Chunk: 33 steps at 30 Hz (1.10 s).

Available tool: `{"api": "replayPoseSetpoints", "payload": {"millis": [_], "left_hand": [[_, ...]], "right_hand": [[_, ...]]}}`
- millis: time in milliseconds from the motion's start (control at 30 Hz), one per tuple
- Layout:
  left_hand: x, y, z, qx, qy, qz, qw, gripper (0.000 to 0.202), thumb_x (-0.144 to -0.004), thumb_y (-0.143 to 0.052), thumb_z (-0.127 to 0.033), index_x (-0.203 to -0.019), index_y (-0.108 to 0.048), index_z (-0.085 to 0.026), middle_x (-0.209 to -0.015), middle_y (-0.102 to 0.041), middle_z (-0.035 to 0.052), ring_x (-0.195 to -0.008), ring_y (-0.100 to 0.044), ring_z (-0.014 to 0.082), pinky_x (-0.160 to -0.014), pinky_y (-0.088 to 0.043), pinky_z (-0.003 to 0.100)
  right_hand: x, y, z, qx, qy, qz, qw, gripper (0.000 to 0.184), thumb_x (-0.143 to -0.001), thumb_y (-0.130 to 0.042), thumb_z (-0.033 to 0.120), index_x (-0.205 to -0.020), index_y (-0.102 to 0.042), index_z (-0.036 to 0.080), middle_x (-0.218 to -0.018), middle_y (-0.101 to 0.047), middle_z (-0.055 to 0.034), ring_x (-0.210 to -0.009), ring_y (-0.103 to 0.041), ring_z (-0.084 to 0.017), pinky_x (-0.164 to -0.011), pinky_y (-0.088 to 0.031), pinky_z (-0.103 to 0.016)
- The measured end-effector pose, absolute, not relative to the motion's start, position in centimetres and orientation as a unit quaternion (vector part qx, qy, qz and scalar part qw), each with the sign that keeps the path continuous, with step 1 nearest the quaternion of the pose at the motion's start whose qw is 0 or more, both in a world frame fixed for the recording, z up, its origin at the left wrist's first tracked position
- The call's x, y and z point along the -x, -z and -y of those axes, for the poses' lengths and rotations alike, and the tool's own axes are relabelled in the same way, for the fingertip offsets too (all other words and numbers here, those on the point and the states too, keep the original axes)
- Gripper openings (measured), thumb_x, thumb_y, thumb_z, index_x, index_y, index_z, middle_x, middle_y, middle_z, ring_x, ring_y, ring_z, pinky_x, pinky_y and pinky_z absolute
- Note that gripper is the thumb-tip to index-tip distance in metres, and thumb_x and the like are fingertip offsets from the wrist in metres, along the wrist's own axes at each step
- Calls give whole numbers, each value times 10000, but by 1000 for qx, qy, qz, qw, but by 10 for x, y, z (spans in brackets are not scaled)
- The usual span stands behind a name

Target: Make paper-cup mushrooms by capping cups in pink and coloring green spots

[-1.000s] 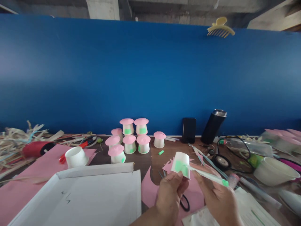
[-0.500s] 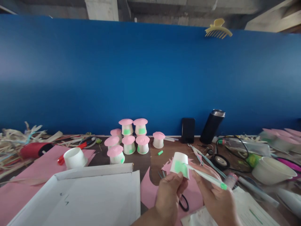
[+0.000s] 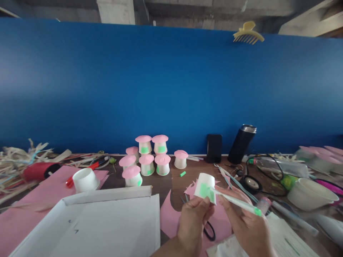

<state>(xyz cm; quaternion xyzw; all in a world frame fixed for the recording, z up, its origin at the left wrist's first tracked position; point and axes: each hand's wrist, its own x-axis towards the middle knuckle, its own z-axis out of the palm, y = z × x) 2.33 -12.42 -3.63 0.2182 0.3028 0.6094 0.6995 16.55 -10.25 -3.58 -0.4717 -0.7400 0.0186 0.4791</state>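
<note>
A white paper cup (image 3: pixel 204 181) is pinched in my left hand (image 3: pixel 193 217), its open end hidden from me and a green coloured patch on its side. My right hand (image 3: pixel 245 223) grips a white marker pen (image 3: pixel 238 202) with a green end plug. The pen's tip meets the cup's side at the right of the green patch. A green pen cap (image 3: pixel 182 174) lies on the table beyond the cup. Under my hands are pink paper scraps (image 3: pixel 171 217) and a pair of scissors (image 3: pixel 210 231), partly covered by my left hand.
Several cups with pink paper tops (image 3: pixel 146 165) stand stacked at the back. A white box lid (image 3: pixel 107 221) lies at left, near a lone white cup (image 3: pixel 85 179). At right are a black phone (image 3: pixel 214 148), a dark flask (image 3: pixel 242 144), a tape roll (image 3: pixel 251 183) and a white bowl (image 3: pixel 311 194).
The marker in my right hand has shifted slightly to the right, still against the cup. My left hand and the cup have barely moved.
</note>
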Motion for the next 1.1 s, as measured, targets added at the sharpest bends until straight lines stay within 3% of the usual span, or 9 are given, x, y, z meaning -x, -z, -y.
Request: {"api": "replayPoseSetpoints", "payload": {"millis": [667,867,1100], "left_hand": [[-23,36,124,-237,-601,-328,689,269,-659,-769,-393,-685,-733,-127,-720,-622,53,-735,-559,145,-842,-453,307],[-24,39,120,-244,-593,-350,683,290,-641,-773,-412,-676,-731,-128,-684,-605,32,-691,-540,128,-793,-451,289],[-25,41,118,-265,-584,-383,665,326,-608,-785,-439,-592,-709,-122,-554,-513,-15,-561,-448,83,-650,-416,235]], "right_hand": [[-166,40,100,462,-6,746,479,271,-855,-563,302,-1116,-636,297,-1101,-691,-4,-1070,-605,-217,-985,-447,-423],[-169,44,99,462,1,756,463,282,-851,-552,319,-1115,-643,282,-1126,-682,-26,-1146,-560,-252,-1007,-420,-453],[-169,44,99,453,25,757,470,280,-858,-545,288,-1123,-632,265,-1111,-682,-39,-1101,-586,-241,-979,-440,-440]]}}
